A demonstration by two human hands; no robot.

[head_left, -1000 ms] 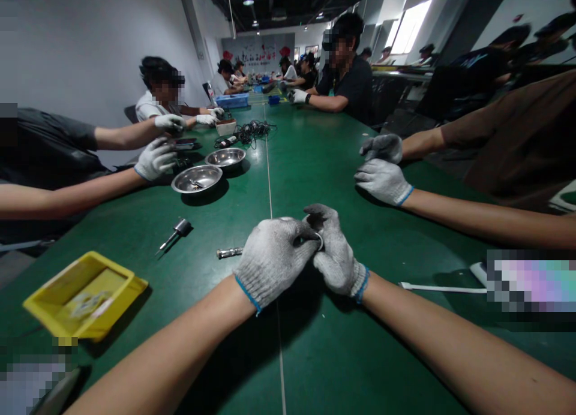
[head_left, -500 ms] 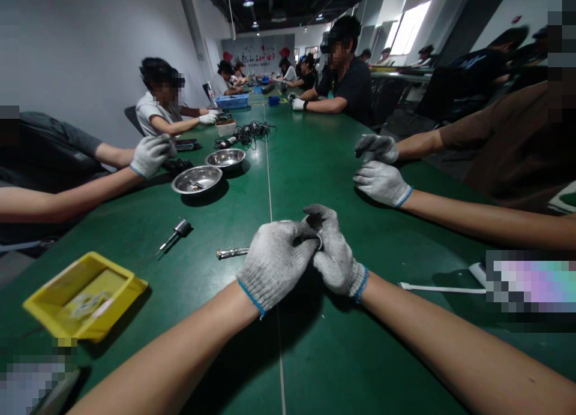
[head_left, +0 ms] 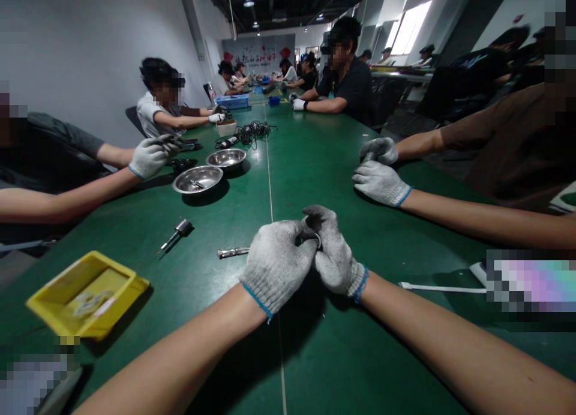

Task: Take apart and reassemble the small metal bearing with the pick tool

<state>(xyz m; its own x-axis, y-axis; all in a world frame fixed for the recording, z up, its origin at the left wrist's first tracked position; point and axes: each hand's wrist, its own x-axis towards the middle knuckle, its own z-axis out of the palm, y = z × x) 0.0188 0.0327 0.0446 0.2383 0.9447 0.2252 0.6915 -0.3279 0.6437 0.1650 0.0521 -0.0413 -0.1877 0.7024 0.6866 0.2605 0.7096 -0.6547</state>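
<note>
In grey-white knit gloves with blue cuffs, my left hand (head_left: 278,260) and my right hand (head_left: 336,250) meet over the table's centre line. Between their fingertips shows the pale curved edge of a small ring-like piece (head_left: 319,241); most of it is covered by the gloves. Both hands are closed, with thumbs and fingers pinched around this piece. A shiny, narrow metal tool (head_left: 231,253) lies just left of my left hand, its right end hidden behind the glove. Farther left rests a metal bit with a thick round head (head_left: 176,237).
A yellow bin (head_left: 130,295) with pale ring-shaped pieces stands at left. Beyond are two steel bowls (head_left: 180,188) and a tangle of black cables (head_left: 254,133). Co-workers' gloved hands (head_left: 150,157) (head_left: 382,182) work on both sides. A white cable (head_left: 443,289) lies at right.
My hands stay nearly in place, the left shifting very slightly right. Co-workers' hands at left and right have changed position a little.
</note>
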